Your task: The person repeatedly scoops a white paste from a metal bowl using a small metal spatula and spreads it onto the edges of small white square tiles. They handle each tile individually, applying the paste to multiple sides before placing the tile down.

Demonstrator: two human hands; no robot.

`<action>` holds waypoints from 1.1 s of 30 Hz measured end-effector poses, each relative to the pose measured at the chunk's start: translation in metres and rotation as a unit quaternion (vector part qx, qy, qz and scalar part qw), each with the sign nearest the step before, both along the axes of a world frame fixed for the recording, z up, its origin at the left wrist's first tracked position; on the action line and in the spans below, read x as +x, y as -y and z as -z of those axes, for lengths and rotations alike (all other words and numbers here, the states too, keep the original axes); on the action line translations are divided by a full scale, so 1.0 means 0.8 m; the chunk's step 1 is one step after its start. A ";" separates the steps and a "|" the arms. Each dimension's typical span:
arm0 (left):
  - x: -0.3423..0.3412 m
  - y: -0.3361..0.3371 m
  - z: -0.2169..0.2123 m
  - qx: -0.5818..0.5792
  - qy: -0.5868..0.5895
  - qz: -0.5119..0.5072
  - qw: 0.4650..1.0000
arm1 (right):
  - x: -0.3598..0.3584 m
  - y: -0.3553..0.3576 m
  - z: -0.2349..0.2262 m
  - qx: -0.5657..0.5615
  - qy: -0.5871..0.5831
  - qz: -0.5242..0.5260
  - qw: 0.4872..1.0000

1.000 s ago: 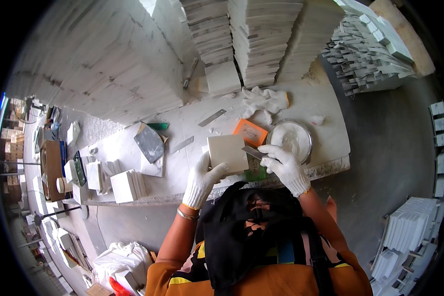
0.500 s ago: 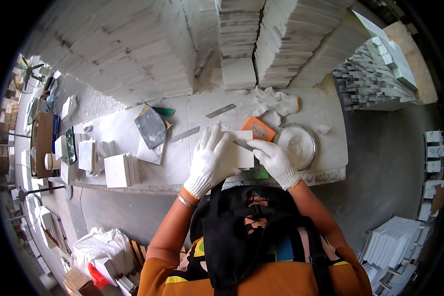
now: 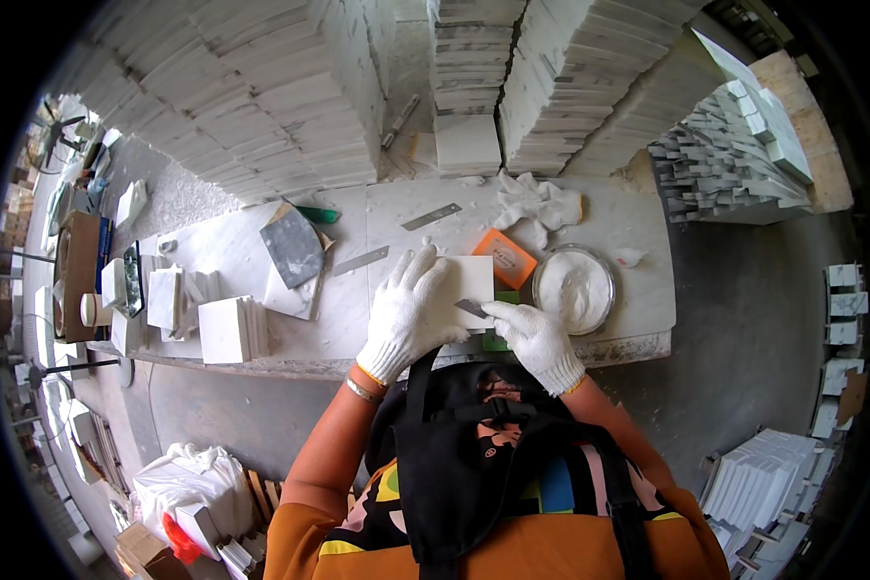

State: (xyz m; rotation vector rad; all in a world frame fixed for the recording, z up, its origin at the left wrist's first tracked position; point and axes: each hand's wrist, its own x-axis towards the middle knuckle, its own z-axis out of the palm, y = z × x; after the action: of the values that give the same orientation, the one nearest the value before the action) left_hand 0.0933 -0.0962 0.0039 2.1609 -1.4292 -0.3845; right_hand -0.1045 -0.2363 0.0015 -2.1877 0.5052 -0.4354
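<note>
In a white knit glove, my left hand lies spread on a white square tile at the table's near edge, its fingers stretched away from me. My right hand, gloved too, pinches a small flat metal scraper blade whose end is over the tile's right part. Under the tile's right side, a green thing partly shows. Just beyond, an orange square packet lies by the tile's far right corner. A round tub of white paste stands to the right of my right hand.
Two metal strips and a crumpled white glove lie farther back on the table. A grey tile piece and upright white tiles stand left. Tall tile stacks rise behind the table.
My right hand has drawn the blade a short way toward me along the tile. My left hand keeps its place on the tile. The whole view has shifted slightly.
</note>
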 end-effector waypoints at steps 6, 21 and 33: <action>0.001 0.000 0.005 -0.005 -0.001 0.007 1.000 | 0.007 0.019 0.001 0.118 0.019 0.013 0.993; -0.002 -0.004 0.003 -0.012 0.008 -0.001 1.000 | 0.019 0.029 0.005 0.089 -0.018 -0.012 0.996; -0.001 -0.003 0.002 -0.013 0.008 0.007 1.000 | -0.016 -0.004 -0.019 0.169 -0.086 -0.009 0.982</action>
State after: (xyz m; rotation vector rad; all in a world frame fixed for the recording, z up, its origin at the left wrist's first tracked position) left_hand 0.0925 -0.0935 0.0022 2.1383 -1.4517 -0.3535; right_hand -0.1175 -0.2330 0.0163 -1.9060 0.6056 -0.1368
